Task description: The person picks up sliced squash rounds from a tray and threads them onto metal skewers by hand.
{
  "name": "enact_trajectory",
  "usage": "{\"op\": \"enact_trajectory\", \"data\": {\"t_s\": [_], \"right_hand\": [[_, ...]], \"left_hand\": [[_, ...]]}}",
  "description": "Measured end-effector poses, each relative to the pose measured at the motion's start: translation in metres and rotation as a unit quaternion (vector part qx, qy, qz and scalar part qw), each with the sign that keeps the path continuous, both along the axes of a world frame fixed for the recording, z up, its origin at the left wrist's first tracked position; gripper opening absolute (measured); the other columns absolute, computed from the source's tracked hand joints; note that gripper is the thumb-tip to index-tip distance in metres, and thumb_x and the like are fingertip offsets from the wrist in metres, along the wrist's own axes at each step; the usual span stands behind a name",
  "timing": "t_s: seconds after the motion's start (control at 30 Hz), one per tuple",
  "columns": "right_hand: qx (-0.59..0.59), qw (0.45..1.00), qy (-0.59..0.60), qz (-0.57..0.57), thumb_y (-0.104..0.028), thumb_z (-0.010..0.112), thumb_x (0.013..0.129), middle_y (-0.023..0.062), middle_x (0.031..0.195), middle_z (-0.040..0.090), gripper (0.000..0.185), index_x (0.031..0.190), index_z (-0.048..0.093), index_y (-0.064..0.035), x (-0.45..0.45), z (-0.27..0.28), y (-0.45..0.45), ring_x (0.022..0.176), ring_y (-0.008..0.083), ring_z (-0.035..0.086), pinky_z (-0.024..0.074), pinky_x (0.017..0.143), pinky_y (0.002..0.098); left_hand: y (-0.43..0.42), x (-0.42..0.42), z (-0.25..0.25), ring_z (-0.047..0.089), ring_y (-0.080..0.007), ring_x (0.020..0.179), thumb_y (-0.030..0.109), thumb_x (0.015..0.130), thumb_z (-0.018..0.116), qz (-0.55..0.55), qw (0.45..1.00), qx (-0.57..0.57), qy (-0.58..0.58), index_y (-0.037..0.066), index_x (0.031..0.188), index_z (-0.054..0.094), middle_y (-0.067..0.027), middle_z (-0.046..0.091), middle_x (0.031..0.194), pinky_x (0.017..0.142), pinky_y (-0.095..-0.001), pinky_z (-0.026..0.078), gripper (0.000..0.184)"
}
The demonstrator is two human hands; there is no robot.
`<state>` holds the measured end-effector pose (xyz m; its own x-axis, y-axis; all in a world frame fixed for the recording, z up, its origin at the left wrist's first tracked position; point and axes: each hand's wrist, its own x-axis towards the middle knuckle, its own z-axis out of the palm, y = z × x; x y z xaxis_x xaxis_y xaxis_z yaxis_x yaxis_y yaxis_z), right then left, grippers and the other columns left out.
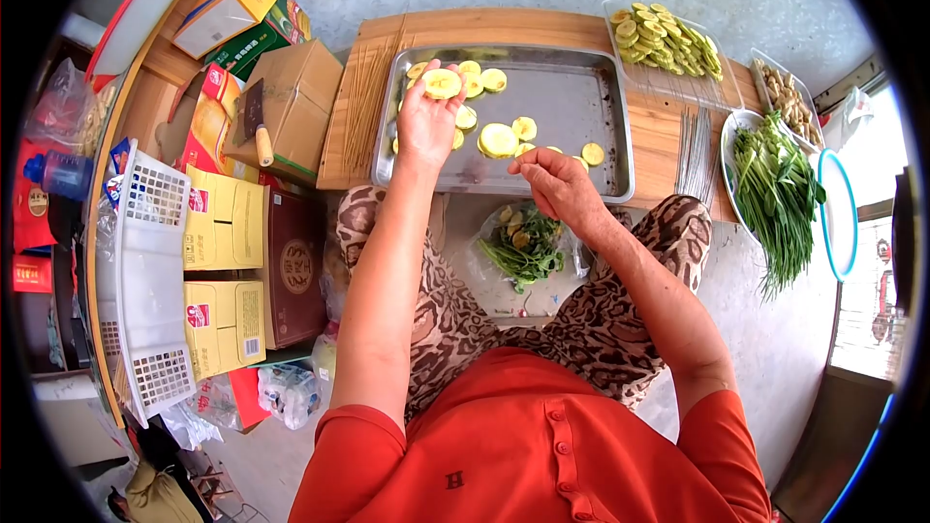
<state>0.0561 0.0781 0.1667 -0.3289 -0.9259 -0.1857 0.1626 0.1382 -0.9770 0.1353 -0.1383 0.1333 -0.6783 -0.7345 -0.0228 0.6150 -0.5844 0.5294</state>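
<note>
The slice (441, 83) is gripped at its edge between thumb and fingers of the left hand (427, 124), raised over the left part of the tray (567, 82). The right hand (557, 189) is curled over the tray's near rim, thumb and forefinger drawn together; whether they hold something thin, I cannot tell.

Loose slices (498, 140) lie in the tray, in its left part and along its near side; its metal floor shows from the middle to the right wall. The tray's near rim runs along the near edge of the table (484, 24). Wood borders the tray on the left, where skewers (360, 116) lie, and on the right, where rods (694, 155) lie.

Beyond the tray's far right corner, a clear tub (731, 89) holds heaped slices. Farther right of the tray, a box (759, 63) holds brown pieces (790, 97), and a dish (738, 119) carries long greens (775, 160) that spill over its side. Below the tray's near rim sits a clear bag (475, 252) of leaves (523, 250). Left of the tray stands a carton (291, 102), a knife (257, 121) against it.

The left hand hides part of the tray's slices; the bag's top is partly hidden under the tray.
</note>
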Motion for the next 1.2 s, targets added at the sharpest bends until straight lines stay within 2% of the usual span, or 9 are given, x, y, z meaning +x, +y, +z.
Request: {"op": "enact_trajectory", "data": {"t_s": [0.43, 0.67, 1.07, 1.13, 1.2], "right_hand": [[0.012, 1.0, 0.002, -0.008, -0.014, 0.047, 0.095, -0.0093, 0.056, 0.037, 0.017, 0.094, 0.059, -0.0038, 0.002, 0.003, -0.001, 0.046, 0.0009, 0.032, 0.0247, 0.041, 0.0191], [0.011, 1.0, -0.004, -0.023, -0.015, 0.047, 0.095, -0.0089, 0.055, 0.037, 0.017, 0.093, 0.06, -0.0038, 0.004, 0.005, -0.004, 0.045, 0.0009, 0.032, 0.0248, 0.041, 0.0196], [-0.011, 0.999, -0.012, -0.048, -0.014, 0.046, 0.095, -0.0069, 0.055, 0.038, 0.016, 0.091, 0.059, -0.0044, 0.005, 0.002, -0.01, 0.045, 0.0023, 0.034, 0.0257, 0.041, 0.0202], [-0.016, 0.998, -0.009, -0.054, -0.014, 0.046, 0.095, -0.0065, 0.055, 0.039, 0.016, 0.091, 0.059, -0.0047, 0.005, -0.001, -0.011, 0.044, 0.0027, 0.034, 0.0266, 0.041, 0.0205], [-0.014, 0.998, -0.004, -0.057, -0.014, 0.046, 0.095, -0.0062, 0.055, 0.04, 0.015, 0.092, 0.058, -0.0048, 0.006, -0.005, -0.013, 0.044, 0.0027, 0.034, 0.0271, 0.041, 0.0205]], "left_hand": [[0.005, -0.007, -0.003, 0.055, -0.0252, 0.101, 0.021, 0.09, 0.046, 0.051, 0.996, -0.056, -0.048, -0.001, 0.12, 0.047, -0.0165, 0.056, 0.11, 0.085, -0.0357, 0.047, 0.037], [0.02, -0.011, 0.004, 0.055, -0.0234, 0.101, 0.025, 0.091, 0.044, 0.053, 0.992, -0.082, -0.076, 0.003, 0.12, 0.05, -0.0141, 0.058, 0.111, 0.086, -0.0358, 0.046, 0.036], [0.027, -0.018, 0.0, 0.057, -0.025, 0.099, 0.024, 0.092, 0.045, 0.012, 0.997, -0.052, -0.053, 0.002, 0.127, 0.043, -0.0152, 0.056, 0.115, 0.085, -0.0357, 0.047, 0.041], [0.031, -0.018, 0.003, 0.055, -0.0185, 0.098, 0.024, 0.091, 0.046, -0.007, 0.997, -0.045, -0.055, 0.005, 0.123, 0.046, -0.0092, 0.058, 0.109, 0.081, -0.0331, 0.047, 0.037], [0.034, -0.018, 0.006, 0.055, -0.0185, 0.096, 0.024, 0.091, 0.045, -0.005, 0.998, -0.038, -0.059, 0.005, 0.122, 0.046, -0.0092, 0.058, 0.109, 0.08, -0.0329, 0.047, 0.036]]}}
